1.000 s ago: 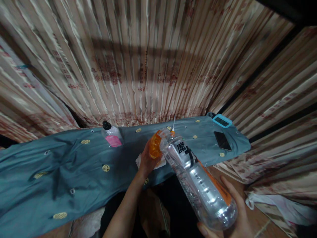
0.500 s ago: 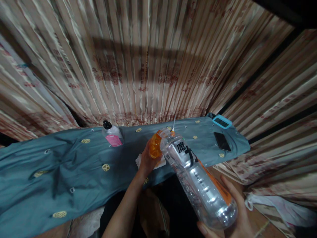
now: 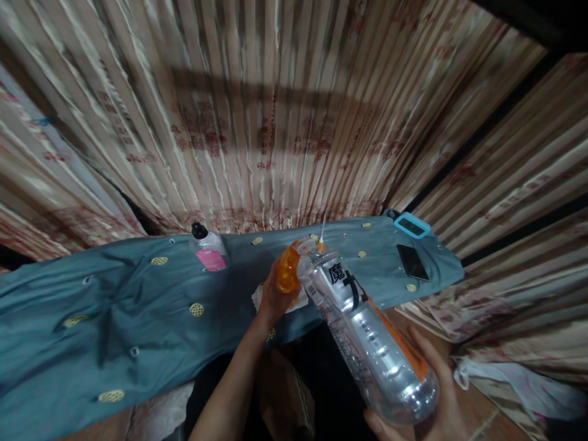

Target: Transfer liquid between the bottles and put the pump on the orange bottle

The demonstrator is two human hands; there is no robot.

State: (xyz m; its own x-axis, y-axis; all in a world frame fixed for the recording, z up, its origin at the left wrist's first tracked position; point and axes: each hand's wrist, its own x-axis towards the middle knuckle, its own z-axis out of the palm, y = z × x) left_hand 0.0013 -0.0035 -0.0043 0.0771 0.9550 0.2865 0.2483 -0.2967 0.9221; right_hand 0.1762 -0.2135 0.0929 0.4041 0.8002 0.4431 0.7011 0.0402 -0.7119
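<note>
A: While it tilts over the bench's [image 3: 138, 306] front edge, right hand [image 3: 436, 392] cups the big clear bottle [image 3: 367, 331].
B: Left hand [image 3: 273, 300] grips the orange container [image 3: 288, 274] at its mouth; pour slowly, necks aligned.

Two hands in view: left hand [image 3: 274, 295] and right hand [image 3: 438, 398]. Three containers counted: one big clear bottle [image 3: 367, 334], one small orange bottle [image 3: 289, 269], one pink-labelled bottle [image 3: 209, 249] with a black cap. Also one white cloth [image 3: 257, 297], one blue cover [image 3: 114, 306] with about nine yellow round patches showing, two flat devices at its far right end, namely one dark phone [image 3: 412, 261] and one blue-cased phone [image 3: 412, 225], and one thin white tube [image 3: 323, 228] standing up behind the bottles.
</note>
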